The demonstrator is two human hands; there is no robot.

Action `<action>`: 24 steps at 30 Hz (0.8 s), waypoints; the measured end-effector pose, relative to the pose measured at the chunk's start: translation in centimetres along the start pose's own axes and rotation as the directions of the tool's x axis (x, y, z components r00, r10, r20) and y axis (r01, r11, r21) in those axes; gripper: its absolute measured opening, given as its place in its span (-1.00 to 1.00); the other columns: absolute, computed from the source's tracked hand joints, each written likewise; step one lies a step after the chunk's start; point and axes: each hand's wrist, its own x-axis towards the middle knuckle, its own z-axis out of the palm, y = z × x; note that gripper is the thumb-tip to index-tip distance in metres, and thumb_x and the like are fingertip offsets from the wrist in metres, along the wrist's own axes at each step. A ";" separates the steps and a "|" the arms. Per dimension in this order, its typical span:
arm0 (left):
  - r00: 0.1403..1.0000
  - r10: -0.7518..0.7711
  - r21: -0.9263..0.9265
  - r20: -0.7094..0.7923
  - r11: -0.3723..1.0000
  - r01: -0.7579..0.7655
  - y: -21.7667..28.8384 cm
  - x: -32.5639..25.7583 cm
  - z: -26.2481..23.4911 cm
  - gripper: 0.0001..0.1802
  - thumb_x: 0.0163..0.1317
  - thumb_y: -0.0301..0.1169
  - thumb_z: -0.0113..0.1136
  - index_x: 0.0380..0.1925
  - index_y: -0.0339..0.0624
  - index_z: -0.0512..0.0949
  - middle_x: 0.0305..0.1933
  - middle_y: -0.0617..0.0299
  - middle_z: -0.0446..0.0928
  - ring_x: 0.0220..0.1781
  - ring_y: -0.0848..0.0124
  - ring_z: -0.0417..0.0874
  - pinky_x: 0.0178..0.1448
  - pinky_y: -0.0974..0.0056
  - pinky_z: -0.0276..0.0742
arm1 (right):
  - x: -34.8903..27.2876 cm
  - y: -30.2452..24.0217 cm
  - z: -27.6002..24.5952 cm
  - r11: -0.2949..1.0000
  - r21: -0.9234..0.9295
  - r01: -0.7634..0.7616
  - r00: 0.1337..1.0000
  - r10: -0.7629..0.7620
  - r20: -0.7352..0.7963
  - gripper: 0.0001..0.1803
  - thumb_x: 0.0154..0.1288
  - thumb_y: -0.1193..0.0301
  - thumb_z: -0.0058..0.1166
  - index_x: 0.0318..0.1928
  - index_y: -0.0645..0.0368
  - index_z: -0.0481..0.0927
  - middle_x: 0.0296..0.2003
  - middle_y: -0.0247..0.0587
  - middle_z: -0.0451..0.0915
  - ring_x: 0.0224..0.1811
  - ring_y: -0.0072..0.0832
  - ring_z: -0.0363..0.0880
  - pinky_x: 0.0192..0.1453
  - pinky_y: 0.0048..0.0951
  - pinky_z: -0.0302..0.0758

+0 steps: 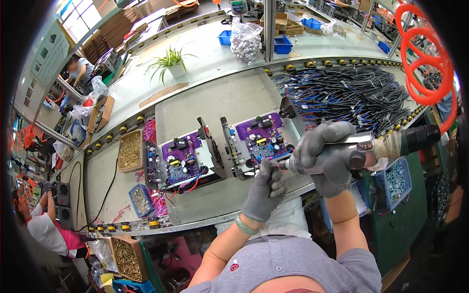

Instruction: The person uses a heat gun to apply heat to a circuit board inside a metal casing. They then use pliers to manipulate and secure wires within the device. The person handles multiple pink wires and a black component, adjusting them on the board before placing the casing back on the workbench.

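Two grey gloves meet at the front edge of an open metal unit. The left hand (265,193) has its fingers curled, thumb and forefinger drawn close together near the tool's nose; whether they pinch anything is too small to tell. The right hand (325,151) wraps its fingers around a metallic, rounded power tool (361,152), covering much of its body, so any trigger is hidden. The tool's tip, pointing left, is hard to make out against wires beside the left fingertips.

Just beyond lies the unit's purple circuit board (264,134), dotted with cylindrical and blocky components, its right corner partly hidden by the right glove. Another purple board (180,158) sits to the left in a similar angular pale-metal chassis. Both units rest on a smooth, dull grey plate (220,100).

Farther out, glossy orange hose (442,93) coils at the right, cut off by the dark fisheye rim. Thin black cables (351,93) tangle in a heap, single strands indistinguishable. Grainy brass-coloured pieces, too tiny to identify, fill a shallow box (131,151).
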 end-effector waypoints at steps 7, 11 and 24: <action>1.000 0.006 0.053 -0.015 0.999 -0.005 -0.3 0.1 -0.3 -0.65 0.41 -0.02 0.04 -0.33 -0.07 0.46 -0.55 0.42 0.26 -0.60 0.62 0.19 -0.59 0.52 0.15 | 1.3 -0.3 -2.2 0.999 0.032 -0.012 0.913 -0.002 0.407 -0.62 0.28 0.31 0.25 0.01 0.19 0.45 -0.47 -0.01 0.54 -0.49 -0.28 0.55 -0.39 -0.23 0.56; 0.992 0.003 0.192 -0.127 0.981 0.022 -0.5 -0.5 -0.7 -0.64 0.46 -0.02 -0.04 -0.18 -0.07 0.47 -0.54 0.42 0.26 -0.63 0.60 0.17 -0.61 0.49 0.11 | 0.2 -0.1 0.1 0.994 -0.106 -0.029 0.984 0.048 0.174 -0.79 0.37 0.32 0.15 -0.16 0.17 0.48 -0.55 -0.06 0.52 -0.54 -0.30 0.55 -0.47 -0.30 0.55; 0.973 -0.119 0.183 -0.196 0.971 0.156 -1.4 -1.8 -4.4 -0.70 0.44 -0.57 -0.21 0.12 -0.31 0.34 0.01 0.08 0.48 -0.01 0.32 0.62 0.07 0.34 0.66 | 11.2 10.7 -5.7 0.851 -0.429 -0.303 0.934 0.176 -0.311 -0.77 0.19 0.56 0.24 -0.15 0.23 0.53 -0.43 -0.36 0.54 -0.53 -0.60 0.54 -0.46 -0.55 0.48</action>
